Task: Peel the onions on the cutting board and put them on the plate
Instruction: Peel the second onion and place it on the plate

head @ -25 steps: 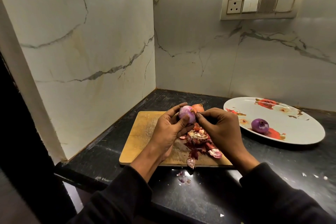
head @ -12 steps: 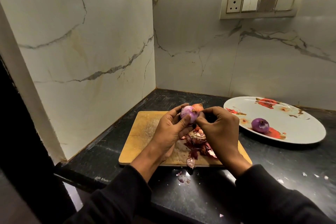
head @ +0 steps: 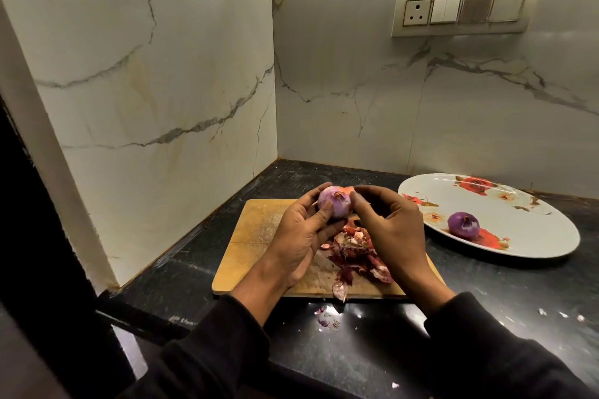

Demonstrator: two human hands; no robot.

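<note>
Left hand [head: 299, 233] grips peeled onion [head: 334, 203] above far part of cutting board [head: 249, 246]; right hand [head: 390, 227] fingers curled, fingertips pinching at onion's right side. Skin pile [head: 355, 253] on board. Second peeled onion [head: 463, 225] on plate [head: 518, 236], right

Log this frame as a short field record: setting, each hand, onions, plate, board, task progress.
setting: black counter in a marble-walled corner
left hand: grips the held onion
right hand: fingertips pinch at the held onion's right side
held onion: mostly peeled, purple, above the board
plate: white, floral, right of the board, holds one peeled onion
cutting board: wooden, carries a pile of skins
behind the hands: something orange, mostly hidden
progress: one onion plated, one being peeled
</note>
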